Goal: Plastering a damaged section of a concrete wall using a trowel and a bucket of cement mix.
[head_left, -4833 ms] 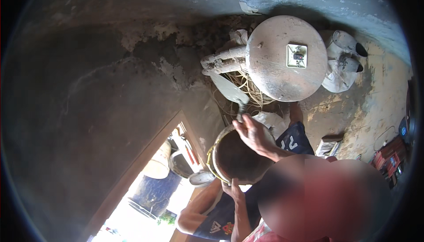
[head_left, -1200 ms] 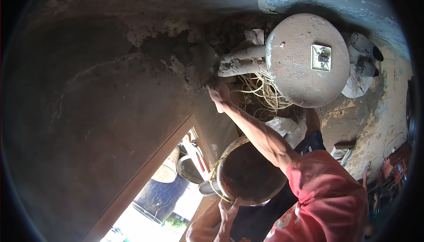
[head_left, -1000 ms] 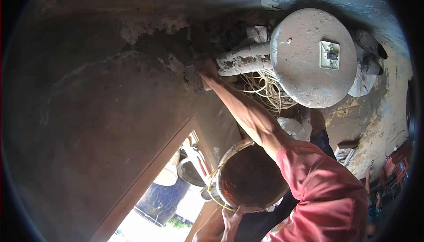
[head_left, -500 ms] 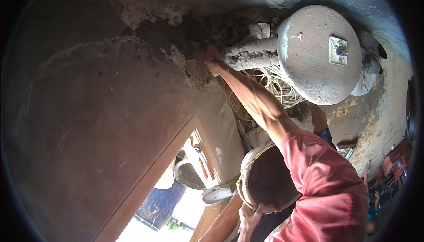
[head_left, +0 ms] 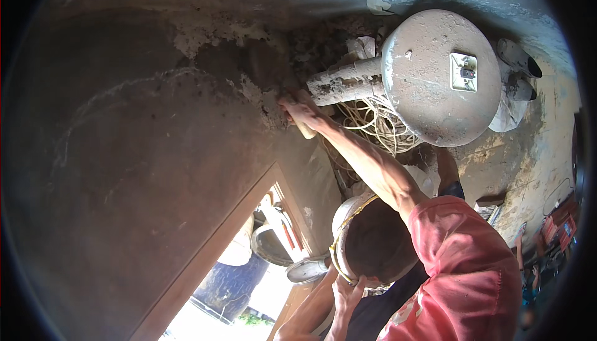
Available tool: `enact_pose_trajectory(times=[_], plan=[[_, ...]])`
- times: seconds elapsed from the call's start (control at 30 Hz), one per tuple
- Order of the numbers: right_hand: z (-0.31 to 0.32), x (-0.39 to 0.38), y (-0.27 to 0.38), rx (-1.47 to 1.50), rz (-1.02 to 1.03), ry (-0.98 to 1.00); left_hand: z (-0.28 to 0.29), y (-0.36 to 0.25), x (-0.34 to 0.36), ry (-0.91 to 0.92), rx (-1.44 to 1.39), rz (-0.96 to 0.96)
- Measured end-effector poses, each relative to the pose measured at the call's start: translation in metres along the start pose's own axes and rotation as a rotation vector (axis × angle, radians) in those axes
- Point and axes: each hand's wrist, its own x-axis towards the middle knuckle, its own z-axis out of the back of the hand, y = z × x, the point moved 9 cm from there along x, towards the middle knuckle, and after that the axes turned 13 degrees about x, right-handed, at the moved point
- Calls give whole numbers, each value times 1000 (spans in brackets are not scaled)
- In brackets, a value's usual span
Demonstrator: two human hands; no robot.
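My right hand (head_left: 303,109), at the end of a long reach in a red sleeve, is closed against the plastered wall (head_left: 124,129). A pale handle end (head_left: 305,130) sticks out below its fingers; the rest of that hand tool is hidden. My left hand (head_left: 349,291) is closed over the near rim of a round bucket (head_left: 346,223), with a yellow band along its edge and a dark inside. Beside my right hand, a mud-smeared pale pipe (head_left: 347,81) runs toward a large round grey disc (head_left: 429,92) with a square pale fitting (head_left: 463,71) on it.
Coiled pale cable (head_left: 388,130) lies under the disc. A bare leg (head_left: 446,165) shows below it. A framed opening (head_left: 214,241) at lower left shows a blue barrel (head_left: 227,288) in bright light. A grey oval object (head_left: 307,270) sits beside the bucket. Pale tubes (head_left: 518,61) stand right of the disc.
My right hand has moved slightly down along the wall, and the pale handle end below it shows more plainly. My left hand stays on the bucket rim; the view has shifted a little.
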Motion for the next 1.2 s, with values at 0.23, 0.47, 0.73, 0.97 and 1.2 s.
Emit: enact_pose_trajectory(times=[0.23, 0.47, 0.73, 0.97, 1.2], plan=[[42, 34, -20, -128, -103, -221, -16, 14, -2, 118, -37, 105], [16, 34, -17, -278, 54, -152, -24, 12, -6, 163, 18, 61], [-4, -11, -35, -285, 32, -45, -27, 7, -10, 154, 29, -5], [11, -49, -45, -68, -147, 105, -31, 1, -4, 139, 144, -53], [63, -70, -4, 102, -23, -119, -36, 4, 0, 150, 134, -18]])
